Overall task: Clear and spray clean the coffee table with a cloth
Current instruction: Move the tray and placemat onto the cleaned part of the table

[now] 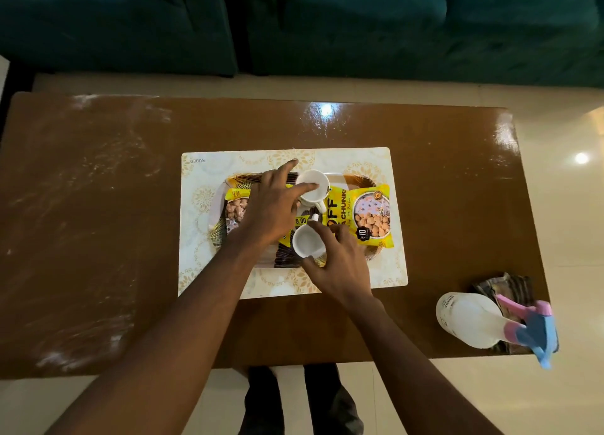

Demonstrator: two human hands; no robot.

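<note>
— The coffee table (pixel 441 189) first?
— Brown and glossy, smeared with pale dusty streaks toward the left end. In the middle a placemat (pixel 209 281), cream with a leaf pattern, and on top of that a tray (pixel 218 235).

— On the tray?
— Two white cups and yellow snack packets. The far cup (pixel 313 186) by the tray's back rim, the near cup (pixel 307 241) toward the front, both upright. The large packet (pixel 362 215) lying flat at the right, overhanging the tray's rim. The small packet (pixel 237 206) at the left, partly hidden under a wrist.

— And the right hand (pixel 340 264)?
— Wrapped round the near cup, thumb on the near side, fingers curled over the far side by the handle.

— And the left hand (pixel 271 206)?
— Stretched over the far cup, fingers spread and mostly straight, forefinger pointing past the rim, another finger laid across the mouth. Gripping or merely touching: hard to tell from above.

— The spray bottle (pixel 474 320) and the cloth (pixel 503 287)?
— Well apart from the placemat, at the table's near right corner. White body on the bottle, pink and blue trigger head poking past the table edge. Dark, striped and crumpled, the cloth, showing beneath and behind the bottle.

— Around the table?
— A dark green sofa (pixel 392 26) beyond the far edge, pale tiled floor (pixel 572 238) all round, dark trouser legs (pixel 327 402) just below the near edge.
</note>
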